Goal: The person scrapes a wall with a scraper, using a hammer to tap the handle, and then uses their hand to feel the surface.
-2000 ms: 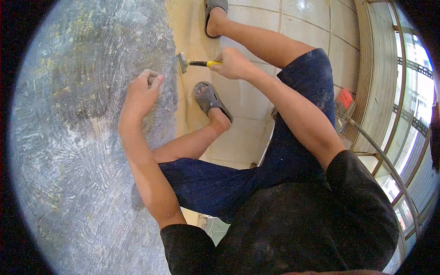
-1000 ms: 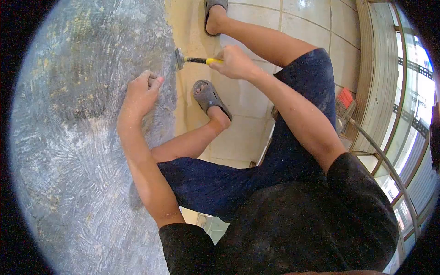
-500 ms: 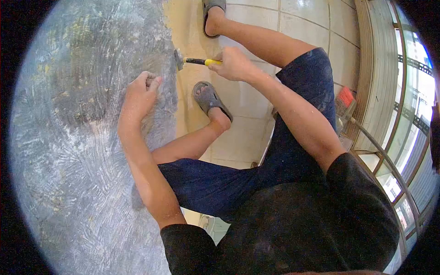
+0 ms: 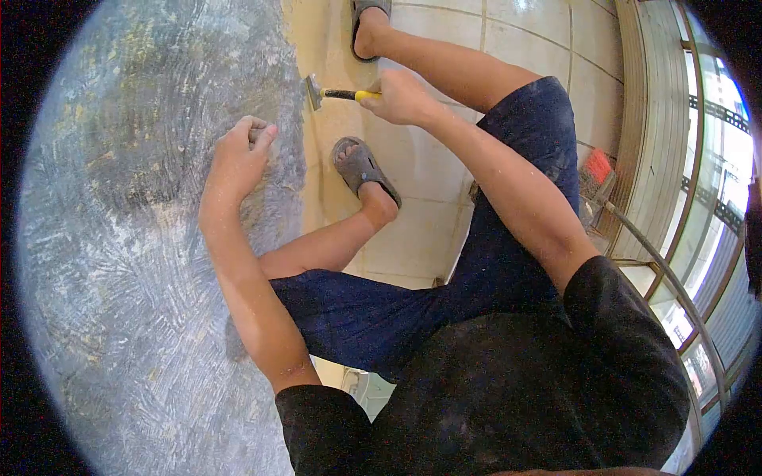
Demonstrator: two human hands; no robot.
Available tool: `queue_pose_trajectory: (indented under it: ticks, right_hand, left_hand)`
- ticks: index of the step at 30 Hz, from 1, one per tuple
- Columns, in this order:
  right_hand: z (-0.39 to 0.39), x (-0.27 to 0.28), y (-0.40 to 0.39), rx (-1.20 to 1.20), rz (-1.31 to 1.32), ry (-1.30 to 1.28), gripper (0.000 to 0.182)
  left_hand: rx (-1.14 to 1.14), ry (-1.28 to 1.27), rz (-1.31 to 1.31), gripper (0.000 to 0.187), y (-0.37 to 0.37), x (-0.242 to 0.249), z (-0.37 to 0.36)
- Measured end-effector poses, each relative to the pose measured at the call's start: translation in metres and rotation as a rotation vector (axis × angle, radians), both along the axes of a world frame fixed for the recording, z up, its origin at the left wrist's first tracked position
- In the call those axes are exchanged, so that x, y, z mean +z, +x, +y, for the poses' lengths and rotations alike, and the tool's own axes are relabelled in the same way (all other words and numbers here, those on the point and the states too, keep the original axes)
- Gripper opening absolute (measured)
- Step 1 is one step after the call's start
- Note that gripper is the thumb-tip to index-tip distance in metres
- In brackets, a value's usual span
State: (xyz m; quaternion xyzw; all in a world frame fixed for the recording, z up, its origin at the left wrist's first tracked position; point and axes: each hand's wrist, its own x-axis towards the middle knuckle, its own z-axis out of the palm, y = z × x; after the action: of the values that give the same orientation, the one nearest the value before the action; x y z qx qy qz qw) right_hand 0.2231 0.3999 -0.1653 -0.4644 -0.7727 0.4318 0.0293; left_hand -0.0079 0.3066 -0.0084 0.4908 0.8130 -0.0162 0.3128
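I'm shifting the scraper (image 4: 314, 93) slightly farther away, my right hand's (image 4: 401, 97) fingers closing around its handle (image 4: 367, 95), its blade sitting near the grey surface's (image 4: 159, 278) right edge; my left hand's (image 4: 236, 159) fingers are curling half open, visibly holding nothing.

On your right, a small orange-red object (image 4: 598, 165), too blurred to name, lies near a curved grey pole (image 4: 665, 274). You have a pale ribbed panel (image 4: 663, 103) beyond it, then brown-framed glass panes (image 4: 713, 170) farther right; pale square floor tiles (image 4: 524, 55) spread at the far side.
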Motion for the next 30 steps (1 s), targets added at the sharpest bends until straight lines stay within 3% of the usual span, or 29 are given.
queue_pose_trajectory:
  ticks: [12, 15, 23, 30]
  right_hand:
    - [-0.006, 0.011, 0.005, -0.033, 0.047, 0.042, 0.034]
    - [0.009, 0.014, 0.007, -0.035, -0.004, -0.054, 0.035]
    - [-0.005, -0.005, -0.009, -0.010, -0.063, 0.025, 0.032]
    - [-0.003, 0.016, 0.001, 0.009, -0.005, 0.057, 0.031]
  left_hand:
    - [-0.037, -0.041, 0.043, 0.036, 0.001, 0.001, 0.001]
    - [-0.061, -0.002, 0.049, 0.036, 0.003, 0.002, -0.002]
    - [-0.041, -0.027, -0.002, 0.035, -0.003, -0.007, -0.002]
    - [-0.010, -0.020, 0.030, 0.035, 0.001, 0.002, -0.002]
